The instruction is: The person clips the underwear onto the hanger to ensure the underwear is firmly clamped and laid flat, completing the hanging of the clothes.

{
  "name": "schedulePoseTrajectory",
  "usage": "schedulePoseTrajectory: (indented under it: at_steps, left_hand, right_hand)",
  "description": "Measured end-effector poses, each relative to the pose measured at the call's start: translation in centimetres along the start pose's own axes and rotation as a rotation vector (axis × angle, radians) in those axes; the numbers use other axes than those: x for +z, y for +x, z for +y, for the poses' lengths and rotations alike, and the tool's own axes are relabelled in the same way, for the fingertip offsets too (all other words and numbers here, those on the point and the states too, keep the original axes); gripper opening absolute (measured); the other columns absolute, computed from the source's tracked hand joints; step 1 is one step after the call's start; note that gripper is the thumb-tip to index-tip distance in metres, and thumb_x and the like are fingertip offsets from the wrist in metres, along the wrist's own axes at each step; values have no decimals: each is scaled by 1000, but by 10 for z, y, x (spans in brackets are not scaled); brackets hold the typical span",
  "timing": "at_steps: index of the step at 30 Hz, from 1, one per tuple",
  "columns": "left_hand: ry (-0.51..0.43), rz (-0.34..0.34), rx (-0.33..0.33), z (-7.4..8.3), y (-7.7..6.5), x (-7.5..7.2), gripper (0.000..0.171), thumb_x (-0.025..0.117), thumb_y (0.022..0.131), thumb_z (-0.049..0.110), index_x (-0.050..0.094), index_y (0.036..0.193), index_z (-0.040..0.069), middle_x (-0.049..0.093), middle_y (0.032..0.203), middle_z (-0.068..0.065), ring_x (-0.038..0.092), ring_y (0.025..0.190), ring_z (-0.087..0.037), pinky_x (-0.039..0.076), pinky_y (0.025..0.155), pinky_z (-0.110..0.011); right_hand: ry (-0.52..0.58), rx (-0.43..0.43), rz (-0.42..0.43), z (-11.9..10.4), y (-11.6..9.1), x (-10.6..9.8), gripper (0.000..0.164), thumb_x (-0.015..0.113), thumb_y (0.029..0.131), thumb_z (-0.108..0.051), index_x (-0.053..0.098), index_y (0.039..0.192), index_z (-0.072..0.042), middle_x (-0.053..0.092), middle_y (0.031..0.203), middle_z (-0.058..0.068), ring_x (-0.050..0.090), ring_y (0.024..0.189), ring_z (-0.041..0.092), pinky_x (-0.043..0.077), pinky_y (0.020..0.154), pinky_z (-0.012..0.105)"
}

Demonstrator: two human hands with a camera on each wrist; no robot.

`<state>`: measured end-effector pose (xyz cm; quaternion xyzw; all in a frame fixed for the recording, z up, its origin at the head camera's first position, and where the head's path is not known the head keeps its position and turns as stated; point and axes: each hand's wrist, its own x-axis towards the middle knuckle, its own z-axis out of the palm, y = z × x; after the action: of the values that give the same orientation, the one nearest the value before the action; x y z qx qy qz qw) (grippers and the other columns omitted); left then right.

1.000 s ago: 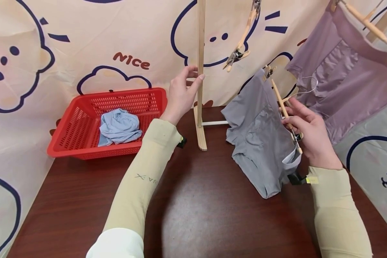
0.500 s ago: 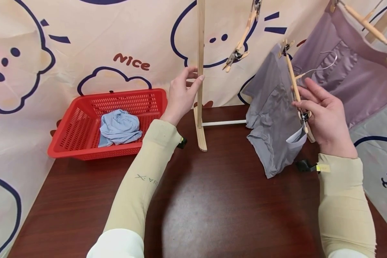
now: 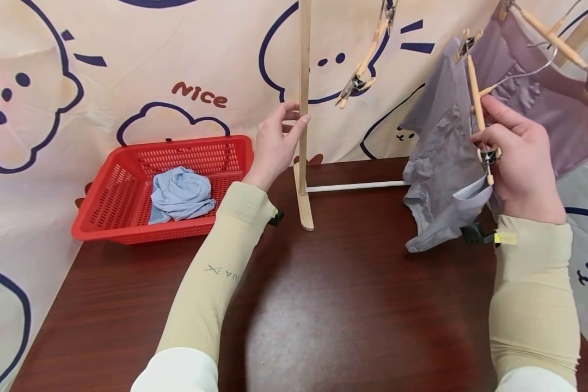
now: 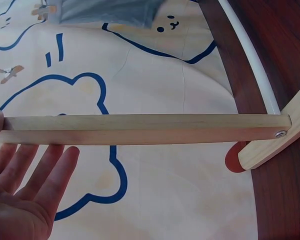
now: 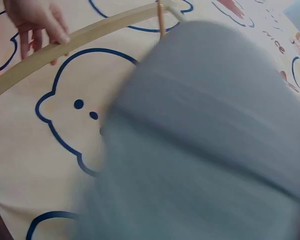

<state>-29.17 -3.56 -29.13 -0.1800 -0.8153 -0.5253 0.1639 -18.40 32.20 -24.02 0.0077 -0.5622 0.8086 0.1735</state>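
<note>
Nearest lies the dark table (image 3: 323, 305), and above its right side the right hand (image 3: 524, 158) pinches a wooden clip hanger (image 3: 476, 95) between thumb and fingers. From that hanger the grey garment (image 3: 441, 147) hangs aslant, its waistband caught by an upper clip (image 3: 468, 42) and, it seems, by a lower clip (image 3: 488, 156), near which a pale fold sags. A weak bite there could let that corner slip if the cloth is tugged. The wire hook (image 3: 529, 72) crosses in front of the mauve garment (image 3: 558, 120) (whether they touch cannot be told), so a sideways move might snag it or knock its hanger. To the left, the left hand (image 3: 276, 141) holds the upright wooden post (image 3: 304, 65) loosely, thumb in front and fingers behind; so light a hold may not steady the stand if something bumps it, and its foot (image 3: 304, 209) looks narrow. Beside that arm sits the red basket (image 3: 161, 233) with a crumpled blue cloth (image 3: 182, 191) inside. A second clip hanger (image 3: 367, 60) dangles between post and grey garment, where swinging fabric could catch. The printed backdrop (image 3: 176, 43) stands behind everything.
</note>
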Motion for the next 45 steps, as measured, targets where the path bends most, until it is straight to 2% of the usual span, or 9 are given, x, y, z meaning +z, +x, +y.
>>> schedulePoseTrajectory:
  at_steps: [2,8,12,17,23,31,37,42,45]
  left_hand:
    - [0,-2,-5,0,0,0,38,63,103,31,60,137,14,68,123,-3,67,100,-17,53,85,-24]
    - [-2,-6,-13,1,1,1,38,63,103,31,59,137,14,68,124,-2,67,101,-17,53,86,-25]
    - [-9,-7,-7,1,1,1,38,63,103,32,59,137,14,68,123,-2,67,101,-16,53,87,-25]
    - [-6,-6,-10,0,1,1,38,63,103,32,59,136,14,68,124,-2,67,101,-16,54,86,-25]
    - [-9,-4,-23,-1,1,1,38,63,103,32,60,136,14,68,124,-3,67,102,-19,54,87,-27]
    - [-12,-4,-15,-1,1,2,38,63,103,32,60,136,13,68,123,-3,67,101,-18,54,87,-28]
    - [-14,-8,-10,-1,1,2,39,63,103,32,59,137,13,68,124,-3,67,102,-18,54,87,-28]
    - [-14,-9,-17,-1,1,2,39,63,103,32,59,137,13,67,125,-3,66,103,-18,54,88,-28]
    - [-11,-8,-15,-2,2,2,39,62,103,32,59,137,13,67,125,-3,66,104,-17,54,88,-27]
  right_hand:
    - [-27,-7,1,-5,4,2,56,56,86,23,65,135,-2,60,138,7,60,103,14,51,59,19]
    - [-55,-22,-20,-23,17,8,58,51,86,24,65,135,-3,61,137,7,53,64,13,42,47,18]
    - [-103,-8,-44,-38,27,13,54,50,88,20,66,134,-4,62,133,6,54,56,14,43,48,18]
    - [-176,9,-59,-56,41,21,50,54,87,17,71,129,-5,63,132,3,56,71,14,43,52,18]
    - [-284,-8,-85,-64,54,32,52,57,81,17,73,125,-5,58,141,-1,47,89,12,37,51,20]
    - [-258,61,-123,-59,61,42,57,56,81,19,72,128,-8,62,135,-1,51,75,13,44,48,19]
    - [-182,90,-133,-52,62,41,53,55,85,19,72,128,-7,69,115,6,55,62,16,47,50,21]
    - [-92,55,-194,-51,60,38,38,61,93,11,68,129,-1,65,115,12,63,68,19,53,61,22]
    - [-86,19,-184,-52,53,37,34,67,95,2,68,129,0,62,122,12,64,80,18,52,68,20]
